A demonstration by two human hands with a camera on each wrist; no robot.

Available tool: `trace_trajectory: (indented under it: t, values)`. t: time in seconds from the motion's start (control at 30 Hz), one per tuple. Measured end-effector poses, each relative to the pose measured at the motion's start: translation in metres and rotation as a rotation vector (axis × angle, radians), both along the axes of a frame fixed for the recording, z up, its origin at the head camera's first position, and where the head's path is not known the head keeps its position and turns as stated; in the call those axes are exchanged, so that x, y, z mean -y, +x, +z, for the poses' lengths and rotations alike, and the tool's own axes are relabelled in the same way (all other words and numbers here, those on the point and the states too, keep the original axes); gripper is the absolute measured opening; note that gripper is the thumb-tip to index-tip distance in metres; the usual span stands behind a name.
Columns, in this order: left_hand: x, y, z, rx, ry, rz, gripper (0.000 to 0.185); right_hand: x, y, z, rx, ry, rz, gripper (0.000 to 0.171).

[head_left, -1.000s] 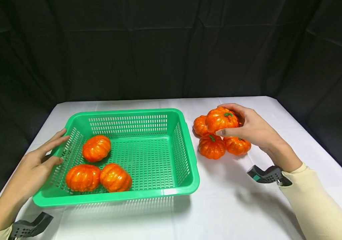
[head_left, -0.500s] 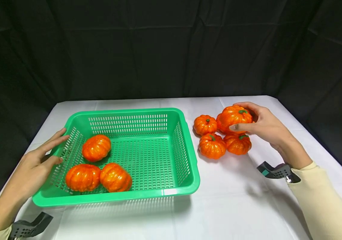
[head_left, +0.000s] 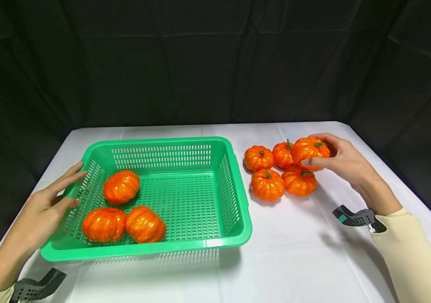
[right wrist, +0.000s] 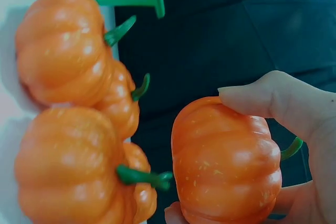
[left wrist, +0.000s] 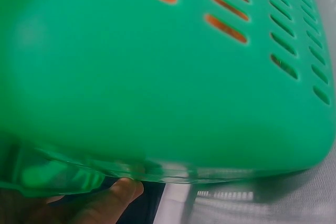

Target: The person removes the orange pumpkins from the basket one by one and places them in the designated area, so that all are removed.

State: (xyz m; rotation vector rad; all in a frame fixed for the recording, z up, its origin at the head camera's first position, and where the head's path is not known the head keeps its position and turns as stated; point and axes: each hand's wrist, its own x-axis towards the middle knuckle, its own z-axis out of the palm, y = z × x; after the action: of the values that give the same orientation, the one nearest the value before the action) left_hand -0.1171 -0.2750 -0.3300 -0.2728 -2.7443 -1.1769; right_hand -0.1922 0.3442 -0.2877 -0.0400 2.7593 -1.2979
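Near the far right corner of the counter (head_left: 298,261), the right hand (head_left: 342,160) grips a pumpkin (head_left: 310,150), thumb curled along its near side and fingers wrapped over its far side, holding it just above a cluster of four more. Those four sit close together on the white cloth: one far left (head_left: 258,158), one far middle (head_left: 282,154), one near left (head_left: 267,185), one near right (head_left: 300,182), which lies right under the held pumpkin. The right wrist view shows the thumb (right wrist: 278,100) pressed on the pumpkin's ribbed side, its green stem (right wrist: 290,149) pointing toward the palm.

Left of the cluster stands a green basket (head_left: 234,210), its right wall just beside the nearest pumpkins. Three pumpkins lie inside along its left half: one toward the far side (head_left: 121,187) and two touching each other by the near wall (head_left: 104,224) (head_left: 145,224).

At the basket's left wall, the left hand (head_left: 45,208) rests with straight, relaxed fingers against the rim, holding nothing. The left wrist view shows a fingertip (left wrist: 118,192) under the basket's edge.
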Motion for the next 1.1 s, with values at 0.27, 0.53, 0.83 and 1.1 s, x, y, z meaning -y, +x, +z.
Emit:
trace_trajectory:
  t: [0.27, 0.53, 0.83, 1.1]
  values:
    - [0.0, 0.001, 0.0, 0.011, 0.007, -0.001, 0.058, -0.016, -0.001, -0.007, 0.002, 0.022, -0.026, 0.076]
    - [0.002, 0.0, -0.001, 0.001, -0.004, -0.006, 0.057, -0.033, 0.005, -0.016, 0.008, 0.059, -0.048, 0.075]
    - [0.002, 0.001, 0.0, -0.008, -0.014, -0.011, 0.056, -0.046, 0.006, -0.023, 0.084, 0.088, -0.075, 0.081]
    - [0.001, 0.0, 0.0, 0.019, -0.001, -0.011, 0.057, -0.055, 0.007, -0.027, 0.117, 0.103, -0.067, 0.083]
